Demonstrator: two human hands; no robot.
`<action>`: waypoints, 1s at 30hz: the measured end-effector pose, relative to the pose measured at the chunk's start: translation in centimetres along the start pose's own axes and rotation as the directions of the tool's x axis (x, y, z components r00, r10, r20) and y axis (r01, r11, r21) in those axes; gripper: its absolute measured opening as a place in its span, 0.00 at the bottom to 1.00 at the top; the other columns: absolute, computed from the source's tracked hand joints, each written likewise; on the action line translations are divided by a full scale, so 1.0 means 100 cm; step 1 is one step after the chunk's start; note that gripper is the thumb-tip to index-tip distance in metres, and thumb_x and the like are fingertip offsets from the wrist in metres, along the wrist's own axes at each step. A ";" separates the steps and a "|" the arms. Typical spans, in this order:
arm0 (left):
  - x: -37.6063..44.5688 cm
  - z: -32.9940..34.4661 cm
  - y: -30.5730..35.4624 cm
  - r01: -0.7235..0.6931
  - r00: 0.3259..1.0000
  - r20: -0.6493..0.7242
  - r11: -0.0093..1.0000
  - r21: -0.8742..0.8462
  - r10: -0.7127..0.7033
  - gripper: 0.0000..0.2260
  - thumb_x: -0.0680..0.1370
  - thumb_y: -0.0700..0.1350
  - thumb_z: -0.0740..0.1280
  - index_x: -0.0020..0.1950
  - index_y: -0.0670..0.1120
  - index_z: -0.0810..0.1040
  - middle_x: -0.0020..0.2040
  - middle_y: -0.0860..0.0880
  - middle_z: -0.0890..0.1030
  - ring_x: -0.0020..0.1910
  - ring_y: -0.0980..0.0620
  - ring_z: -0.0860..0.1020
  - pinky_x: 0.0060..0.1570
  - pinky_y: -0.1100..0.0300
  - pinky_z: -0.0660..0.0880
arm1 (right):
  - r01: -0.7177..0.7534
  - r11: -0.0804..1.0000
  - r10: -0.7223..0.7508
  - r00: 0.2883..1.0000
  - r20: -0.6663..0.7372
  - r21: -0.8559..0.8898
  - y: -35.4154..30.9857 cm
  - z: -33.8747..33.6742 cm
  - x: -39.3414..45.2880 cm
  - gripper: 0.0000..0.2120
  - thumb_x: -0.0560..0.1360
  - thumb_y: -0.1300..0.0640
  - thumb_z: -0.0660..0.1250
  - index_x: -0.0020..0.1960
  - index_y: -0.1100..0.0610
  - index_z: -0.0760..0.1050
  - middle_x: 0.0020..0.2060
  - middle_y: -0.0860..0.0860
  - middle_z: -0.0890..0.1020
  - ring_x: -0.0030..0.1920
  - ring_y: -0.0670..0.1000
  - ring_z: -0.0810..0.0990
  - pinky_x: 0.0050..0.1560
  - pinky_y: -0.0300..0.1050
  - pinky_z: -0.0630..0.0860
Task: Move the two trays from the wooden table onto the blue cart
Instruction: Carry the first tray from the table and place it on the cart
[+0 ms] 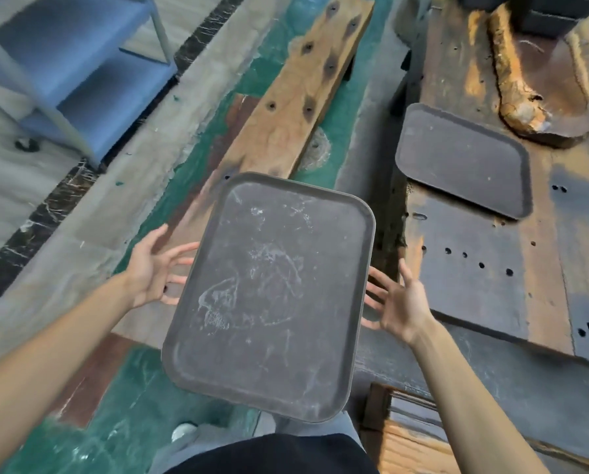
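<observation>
A dark, scuffed tray (269,295) is held in the air between both hands, clear of the bench (484,268), above the green floor (197,159) and a wooden plank (286,111). The left hand (149,268) has its spread fingers (180,249) under the tray's left edge; the right hand (400,301) has its fingers (377,280) under the right edge, palm open toward it. A second dark tray (464,162) lies flat on the bench near its left edge, just beside a rough slab of bark-edged wood (539,77). The blue cart (81,59) stands well apart at upper left, on the pale floor.
</observation>
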State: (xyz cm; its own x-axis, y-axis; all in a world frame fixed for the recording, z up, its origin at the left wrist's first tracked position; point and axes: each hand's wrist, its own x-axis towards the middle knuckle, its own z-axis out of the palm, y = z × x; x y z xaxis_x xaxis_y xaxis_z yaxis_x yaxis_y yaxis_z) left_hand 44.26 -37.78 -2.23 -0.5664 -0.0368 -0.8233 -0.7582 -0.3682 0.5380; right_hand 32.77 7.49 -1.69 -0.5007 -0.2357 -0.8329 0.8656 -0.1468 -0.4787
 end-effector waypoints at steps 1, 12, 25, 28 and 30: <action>-0.011 -0.016 -0.013 -0.010 1.000 -0.018 1.000 -0.030 0.010 0.36 0.68 0.77 0.53 0.66 0.58 0.81 0.69 0.48 0.76 0.58 0.43 0.77 0.56 0.39 0.68 | -0.005 0.999 0.005 1.000 0.001 -0.037 0.008 0.016 0.002 0.34 0.75 0.26 0.54 0.65 0.47 0.81 0.63 0.52 0.82 0.64 0.53 0.78 0.62 0.67 0.69; -0.155 -0.204 -0.135 -0.155 0.968 -0.233 0.955 -0.254 0.095 0.38 0.70 0.77 0.49 0.67 0.58 0.80 0.70 0.48 0.73 0.61 0.43 0.72 0.59 0.38 0.65 | -0.034 0.938 0.044 0.999 0.021 -0.344 0.125 0.221 -0.011 0.30 0.78 0.30 0.52 0.66 0.47 0.77 0.47 0.49 0.74 0.46 0.50 0.71 0.52 0.56 0.67; -0.280 -0.357 -0.197 -0.332 0.881 -0.453 0.864 -0.378 0.140 0.35 0.68 0.76 0.55 0.63 0.57 0.83 0.61 0.51 0.75 0.59 0.43 0.75 0.58 0.38 0.68 | 0.014 0.855 0.111 0.972 0.209 -0.519 0.210 0.417 -0.029 0.30 0.78 0.31 0.54 0.66 0.49 0.79 0.52 0.51 0.81 0.54 0.53 0.78 0.52 0.59 0.72; -0.290 -0.386 -0.194 -0.351 0.861 -0.490 0.857 -0.377 0.137 0.34 0.70 0.74 0.54 0.64 0.57 0.82 0.60 0.51 0.75 0.58 0.43 0.74 0.62 0.38 0.66 | 0.027 0.841 0.125 0.962 0.243 -0.540 0.218 0.459 -0.022 0.30 0.78 0.30 0.54 0.65 0.49 0.80 0.51 0.51 0.81 0.53 0.53 0.79 0.54 0.60 0.71; -0.291 -0.408 -0.185 -0.360 0.847 -0.514 0.855 -0.372 0.133 0.32 0.72 0.73 0.54 0.65 0.57 0.82 0.59 0.52 0.75 0.57 0.43 0.74 0.62 0.38 0.66 | 0.025 0.840 0.137 0.957 0.256 -0.543 0.222 0.486 -0.011 0.30 0.77 0.30 0.55 0.64 0.49 0.81 0.51 0.51 0.81 0.53 0.53 0.79 0.55 0.61 0.71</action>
State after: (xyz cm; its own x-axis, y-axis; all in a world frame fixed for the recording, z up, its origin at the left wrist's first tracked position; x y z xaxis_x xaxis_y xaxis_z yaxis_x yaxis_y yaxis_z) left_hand 87.94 -67.76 4.36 -0.4149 -0.5578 -0.7188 -0.3245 -0.6473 0.6897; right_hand 52.07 -42.21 2.13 -0.3626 -0.4918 -0.7916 0.7194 0.3923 -0.5732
